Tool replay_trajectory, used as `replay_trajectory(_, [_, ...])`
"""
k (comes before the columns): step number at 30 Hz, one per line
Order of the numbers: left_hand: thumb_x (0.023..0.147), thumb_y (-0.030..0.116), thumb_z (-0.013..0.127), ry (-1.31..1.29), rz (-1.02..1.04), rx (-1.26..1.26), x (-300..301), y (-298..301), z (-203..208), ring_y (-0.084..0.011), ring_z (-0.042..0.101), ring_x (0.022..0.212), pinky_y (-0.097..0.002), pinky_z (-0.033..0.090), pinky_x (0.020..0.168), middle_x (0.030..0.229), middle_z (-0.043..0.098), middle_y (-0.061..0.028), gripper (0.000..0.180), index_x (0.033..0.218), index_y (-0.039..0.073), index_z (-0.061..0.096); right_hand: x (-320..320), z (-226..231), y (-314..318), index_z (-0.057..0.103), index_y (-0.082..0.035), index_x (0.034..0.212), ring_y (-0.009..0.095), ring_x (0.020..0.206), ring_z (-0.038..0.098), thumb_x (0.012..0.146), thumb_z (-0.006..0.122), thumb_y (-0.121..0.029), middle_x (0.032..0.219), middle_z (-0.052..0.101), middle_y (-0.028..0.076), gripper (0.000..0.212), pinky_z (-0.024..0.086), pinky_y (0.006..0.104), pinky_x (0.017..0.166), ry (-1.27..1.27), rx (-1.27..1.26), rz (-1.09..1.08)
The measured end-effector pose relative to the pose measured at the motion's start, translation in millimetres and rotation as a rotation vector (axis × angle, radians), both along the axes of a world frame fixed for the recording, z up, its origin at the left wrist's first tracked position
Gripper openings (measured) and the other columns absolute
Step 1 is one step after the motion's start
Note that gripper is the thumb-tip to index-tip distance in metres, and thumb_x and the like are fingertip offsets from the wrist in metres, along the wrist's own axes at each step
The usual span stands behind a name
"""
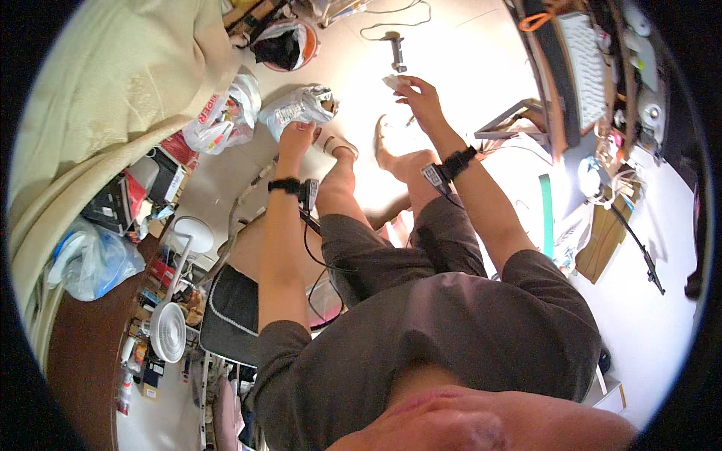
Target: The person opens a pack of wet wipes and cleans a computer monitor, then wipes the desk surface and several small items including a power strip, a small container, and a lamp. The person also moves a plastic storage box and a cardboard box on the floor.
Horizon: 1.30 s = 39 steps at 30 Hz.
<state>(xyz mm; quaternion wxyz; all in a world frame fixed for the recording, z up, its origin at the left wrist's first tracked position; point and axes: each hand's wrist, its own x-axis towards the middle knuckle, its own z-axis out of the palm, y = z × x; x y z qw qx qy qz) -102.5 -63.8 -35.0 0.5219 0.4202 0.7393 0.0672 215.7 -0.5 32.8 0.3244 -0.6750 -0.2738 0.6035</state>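
My right hand (421, 102) is raised to the right of centre. Its fingers pinch a small crumpled white piece (392, 81), too small and bright to name. On the left, the fingers of my left hand (298, 134) are drawn together, and what they hold, if anything, is hidden. Just beyond that hand a white plastic bag (289, 107) sits on the floor, its mouth toward the right with some contents showing. I cannot tell whether the left fingers touch it. Each wrist wears a black band with a small device.
A second white bag (226, 120) lies beside the cream curtain (128, 83). Farther off stand a lined bin (286, 45) and, on the bright floor, a dark hammer-shaped object (396, 52). A white keyboard (583, 71) rests at the right. A white desk lamp (168, 332) stands at the left.
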Motion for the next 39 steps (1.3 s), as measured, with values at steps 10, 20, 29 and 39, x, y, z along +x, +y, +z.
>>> replay_trajectory(10, [0.087,0.061,0.062,0.449,-0.345,-0.267,53.9,18.9,-283.6,-0.0368,0.071,0.104,-0.0473,0.056,0.088,0.109,0.074,-0.0209,0.067,0.108,-0.001,0.075,-71.8,-350.0,-33.3,0.068,0.004,0.111,0.018,0.071,0.069,0.094,0.068,-0.009,0.085,0.069,0.008,0.022,0.058,0.0297,0.06,-0.041,-0.334,0.079])
replay_trajectory(20, [0.088,0.035,0.062,0.007,-0.534,0.138,43.3,40.3,-317.5,-0.0504,0.063,0.088,-0.0537,0.05,0.078,0.09,0.065,-0.033,0.043,0.088,-0.008,0.065,-117.4,-451.2,-16.1,0.071,0.002,0.091,0.032,0.072,0.07,0.08,0.073,-0.022,0.08,0.072,0.019,0.026,0.057,0.0426,0.068,-0.408,0.154,0.839])
replay_trajectory(29, [0.088,0.027,0.061,0.111,-0.371,0.152,4.6,65.0,-209.6,-0.0482,0.064,0.077,-0.0491,0.05,0.07,0.08,0.066,-0.0294,0.034,0.086,-0.007,0.066,-2.8,-368.7,124.9,0.071,-0.003,0.103,0.031,0.083,0.069,0.088,0.067,-0.024,0.092,0.073,0.017,0.026,0.055,0.0434,0.072,0.059,0.713,0.966])
replay_trajectory(39, [0.083,0.021,0.065,0.277,-0.567,0.359,44.5,71.0,-161.8,-0.0448,0.061,0.078,-0.0514,0.048,0.07,0.08,0.061,-0.0244,0.027,0.076,-0.004,0.061,150.6,-581.6,141.2,0.041,0.012,0.121,0.044,0.104,0.068,0.082,0.078,-0.052,0.108,0.067,0.033,0.084,0.055,0.0464,0.09,-0.877,0.068,0.034])
